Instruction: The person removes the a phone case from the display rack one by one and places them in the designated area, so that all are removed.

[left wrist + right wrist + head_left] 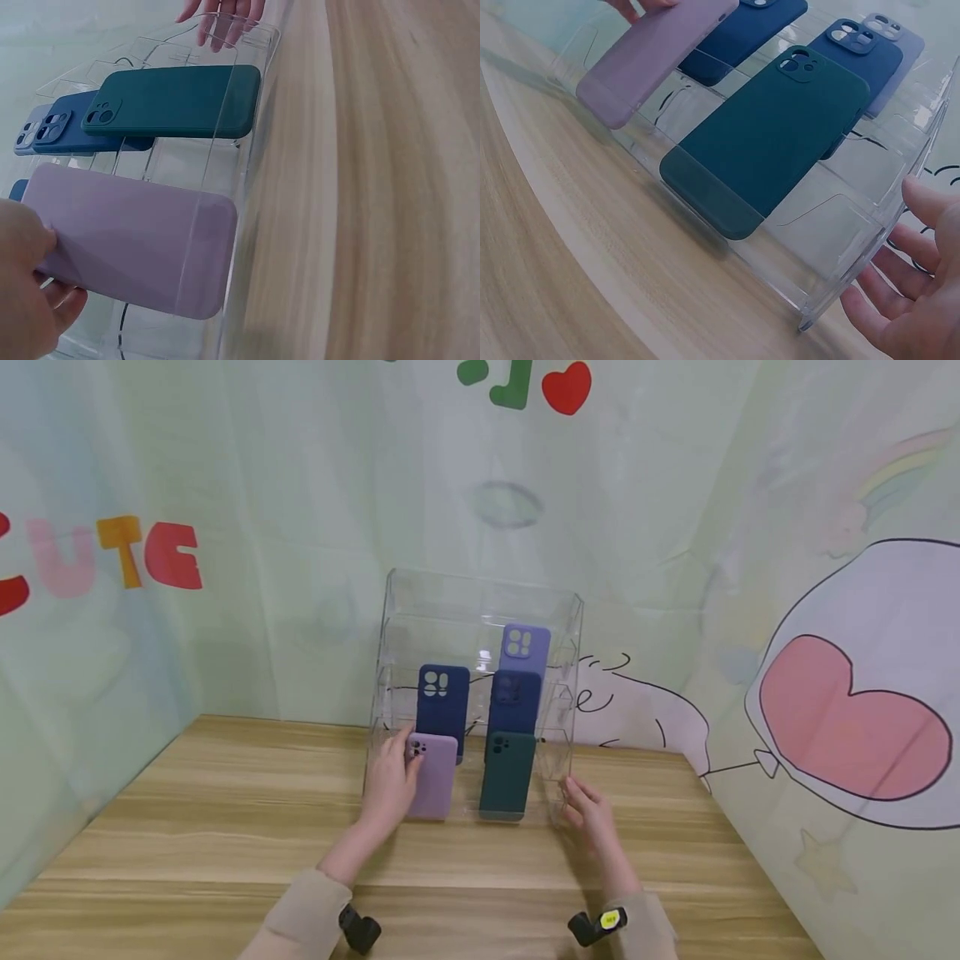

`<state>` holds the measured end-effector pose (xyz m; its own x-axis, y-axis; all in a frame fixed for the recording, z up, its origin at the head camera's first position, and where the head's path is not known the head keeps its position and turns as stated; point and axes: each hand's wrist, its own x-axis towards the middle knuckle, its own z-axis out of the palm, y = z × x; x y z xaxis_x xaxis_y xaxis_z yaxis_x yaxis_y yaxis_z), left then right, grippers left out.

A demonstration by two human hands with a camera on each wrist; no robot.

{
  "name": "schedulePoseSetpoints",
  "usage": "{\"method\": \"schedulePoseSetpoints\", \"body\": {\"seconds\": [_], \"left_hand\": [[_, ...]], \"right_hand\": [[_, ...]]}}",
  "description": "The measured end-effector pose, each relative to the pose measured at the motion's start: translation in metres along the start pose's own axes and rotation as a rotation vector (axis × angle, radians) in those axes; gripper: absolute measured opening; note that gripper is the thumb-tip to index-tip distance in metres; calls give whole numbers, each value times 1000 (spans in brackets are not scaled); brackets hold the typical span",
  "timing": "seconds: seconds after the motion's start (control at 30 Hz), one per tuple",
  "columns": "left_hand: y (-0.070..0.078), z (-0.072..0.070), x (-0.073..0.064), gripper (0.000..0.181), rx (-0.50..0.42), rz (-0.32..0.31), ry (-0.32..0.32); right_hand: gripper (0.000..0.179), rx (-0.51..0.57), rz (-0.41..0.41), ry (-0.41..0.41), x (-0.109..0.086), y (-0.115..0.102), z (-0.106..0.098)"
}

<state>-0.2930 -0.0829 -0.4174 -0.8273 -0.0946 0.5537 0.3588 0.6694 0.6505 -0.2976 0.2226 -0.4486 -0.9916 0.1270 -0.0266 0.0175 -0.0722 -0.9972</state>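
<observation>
A clear acrylic tiered stand point(555, 610) sits at the back of the wooden table. My left hand point(407, 762) pinches the left edge of a lilac phone case point(435, 777) in the stand's front left slot, thumb point(34, 236) on its face. A dark green case point(507, 774) leans in the front right slot. Behind them stand two navy cases point(442, 702) point(515, 700) and a lavender case point(525, 649) on the top tier. My right hand point(576, 799) is open, fingers point(907, 289) straight against the stand's right side wall point(870, 247).
The wooden table point(225, 827) stretches left and in front of the stand. Pale green backdrop walls point(300, 527) with cartoon decorations close in the back and both sides. Black wrist cameras point(360, 929) show at the bottom edge.
</observation>
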Motion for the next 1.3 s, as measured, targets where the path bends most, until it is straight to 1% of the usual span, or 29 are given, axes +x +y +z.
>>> {"method": "schedulePoseSetpoints", "body": {"seconds": [0.1,0.27,0.37,0.43,0.53,0.6,0.7,0.77,0.83,0.93,1.0,1.07,1.13,1.23,1.3], "left_hand": [[-2,1,0,50,-28,-43,-36],[-9,3,1,35,-104,-88,-58],[-12,2,2,29,-120,-90,-73],[-15,2,2,29,-127,-91,-90],[-17,1,2,28,-144,-84,-103],[-18,1,2,26,-156,-82,-105],[-17,0,1,24,-169,-92,-104],[-16,1,1,24,-183,-90,-89],[-13,0,1,25,-206,-86,-60],[-5,0,0,27,-251,-70,-5],[3,1,0,27,-281,-70,12],[12,3,-1,28,-330,-83,-2],[19,7,-2,26,-378,-104,-29],[30,16,-7,24,-499,-147,-96],[36,24,-13,21,-557,-166,-141]], "right_hand": [[52,6,-4,1,0,1,0],[49,19,-7,4,0,1,-1],[39,38,-4,10,-1,1,-1],[30,54,-5,8,-1,1,-2],[21,72,-7,3,-2,1,-2],[23,71,-6,2,-2,1,-2],[33,61,-1,4,-3,1,-2],[41,52,1,8,-3,1,-2],[46,42,1,12,-3,2,-1],[48,26,-2,19,-1,4,-1],[48,19,-4,19,0,5,-1],[47,17,-1,19,0,6,-2],[45,18,5,21,0,6,-2],[45,14,14,18,1,6,-2],[46,7,14,10,1,5,-3]]}}
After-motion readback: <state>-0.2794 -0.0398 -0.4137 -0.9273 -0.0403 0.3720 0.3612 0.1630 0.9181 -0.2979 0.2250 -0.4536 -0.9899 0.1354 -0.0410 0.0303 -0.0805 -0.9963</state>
